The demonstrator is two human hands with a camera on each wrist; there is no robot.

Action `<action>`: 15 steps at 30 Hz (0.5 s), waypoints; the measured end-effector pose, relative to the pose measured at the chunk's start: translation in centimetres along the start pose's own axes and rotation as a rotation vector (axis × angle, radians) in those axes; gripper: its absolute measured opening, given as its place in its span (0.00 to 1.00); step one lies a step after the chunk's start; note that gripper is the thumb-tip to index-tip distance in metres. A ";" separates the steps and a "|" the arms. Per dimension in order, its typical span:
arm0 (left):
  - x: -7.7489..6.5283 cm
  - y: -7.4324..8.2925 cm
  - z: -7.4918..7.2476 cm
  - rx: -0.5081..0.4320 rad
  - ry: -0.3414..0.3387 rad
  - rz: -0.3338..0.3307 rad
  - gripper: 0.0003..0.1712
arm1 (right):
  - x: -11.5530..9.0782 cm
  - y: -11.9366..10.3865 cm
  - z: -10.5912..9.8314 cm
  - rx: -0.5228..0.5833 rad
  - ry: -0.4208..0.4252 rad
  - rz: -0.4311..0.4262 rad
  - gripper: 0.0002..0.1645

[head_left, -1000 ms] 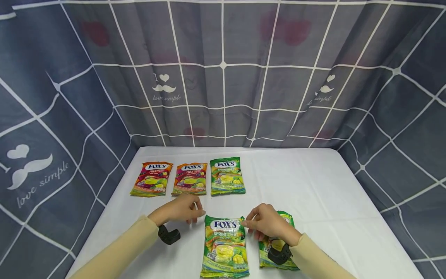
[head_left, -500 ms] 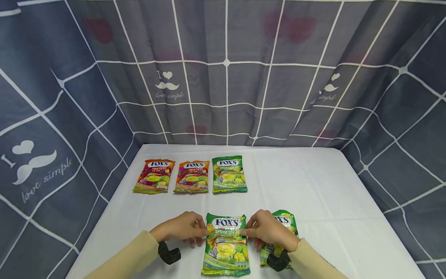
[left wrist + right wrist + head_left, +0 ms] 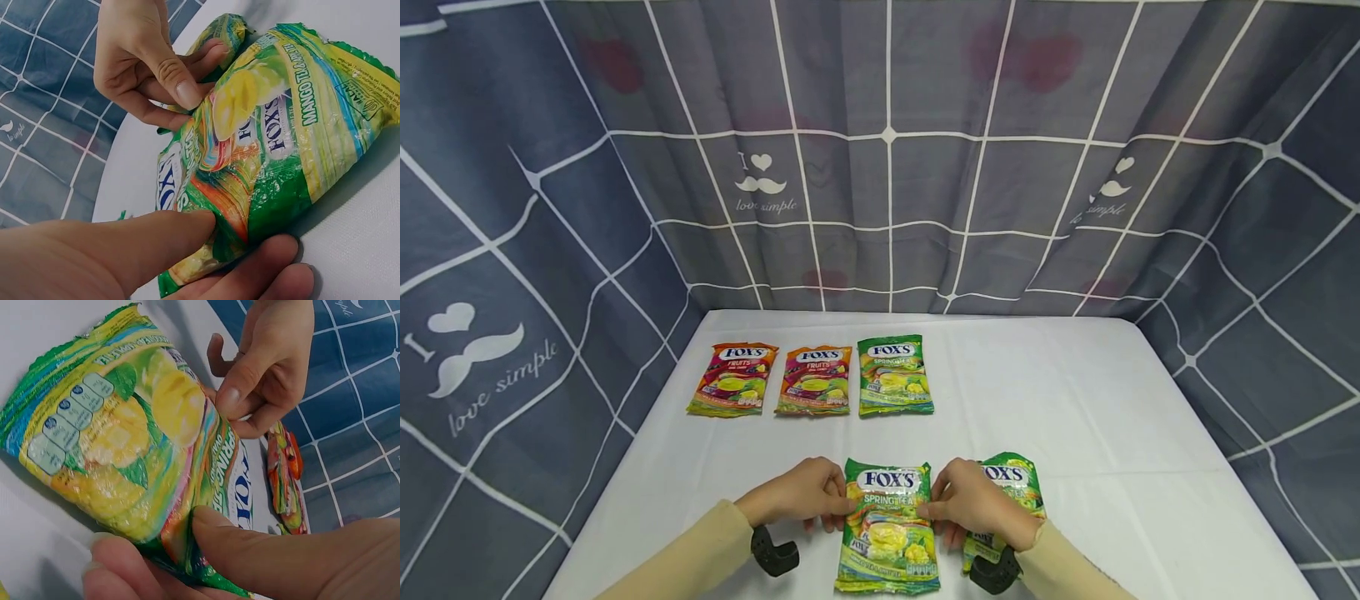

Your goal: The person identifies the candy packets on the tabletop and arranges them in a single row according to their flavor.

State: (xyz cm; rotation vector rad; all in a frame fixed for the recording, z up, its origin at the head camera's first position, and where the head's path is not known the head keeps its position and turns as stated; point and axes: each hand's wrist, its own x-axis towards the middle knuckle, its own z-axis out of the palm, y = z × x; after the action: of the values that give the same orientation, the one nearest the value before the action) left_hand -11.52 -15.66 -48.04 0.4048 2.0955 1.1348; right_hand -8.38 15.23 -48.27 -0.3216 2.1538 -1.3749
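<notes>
A green and yellow Fox's Spring Tea candy bag [image 3: 889,537] lies face up at the front of the table, its top pointing away from me. My left hand [image 3: 808,496] pinches its left edge, thumb on the front and fingers tucked under the side. On the opposite edge my right hand [image 3: 973,504] pinches it the same way. The left wrist view shows the thumb denting the wrapper of the candy bag [image 3: 269,119]. Partly behind my right hand and wrist lies a second green candy bag [image 3: 1018,483].
Along the back left, two red Fox's Fruits candy bags, the outer bag [image 3: 733,381] and the inner bag [image 3: 815,382], lie in a row with another green Spring Tea bag [image 3: 895,377]. A white cloth covers the table [image 3: 1075,400]. Grey checked curtains [image 3: 850,183] enclose the back and sides.
Both hands have closed in from beside the front candy bag and now pinch its two side edges. The bag itself has hardly shifted. The view has tilted slightly.
</notes>
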 end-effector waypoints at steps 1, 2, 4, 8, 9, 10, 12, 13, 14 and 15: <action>0.0 0.1 0.0 -0.001 -0.002 0.000 0.12 | 0.0 0.0 0.1 0.007 -0.002 0.003 0.10; 0.1 0.1 0.1 -0.003 -0.004 0.000 0.12 | 0.0 0.1 0.1 0.013 -0.003 0.006 0.10; 0.1 0.1 0.1 -0.007 -0.009 0.000 0.12 | 0.0 0.1 0.2 0.022 -0.002 0.012 0.11; 0.2 0.2 0.2 -0.021 -0.019 0.003 0.11 | -0.1 0.2 0.5 0.037 0.010 0.018 0.13; 0.2 0.2 0.2 -0.020 -0.017 0.004 0.11 | -0.1 0.3 0.6 0.035 0.014 0.011 0.12; 0.2 0.2 0.2 -0.018 -0.014 0.004 0.12 | -0.1 0.3 0.6 0.035 0.018 0.005 0.11; 0.2 0.2 0.3 -0.009 -0.008 0.004 0.12 | -0.1 0.4 0.7 0.039 0.027 -0.011 0.11; 0.2 0.3 0.3 -0.004 -0.004 0.003 0.12 | -0.1 0.5 0.8 0.039 0.031 -0.020 0.11; 0.2 0.3 0.4 0.000 -0.002 0.004 0.12 | -0.1 0.5 0.8 0.038 0.035 -0.028 0.12; 0.3 0.3 0.4 0.002 0.000 0.006 0.12 | -0.1 0.6 0.9 0.041 0.038 -0.031 0.12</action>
State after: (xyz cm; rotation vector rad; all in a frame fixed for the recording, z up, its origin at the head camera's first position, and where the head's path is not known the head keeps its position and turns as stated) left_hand -11.45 -15.11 -48.03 0.4123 2.0973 1.1360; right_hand -7.75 14.91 -49.04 -0.3162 2.1564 -1.4515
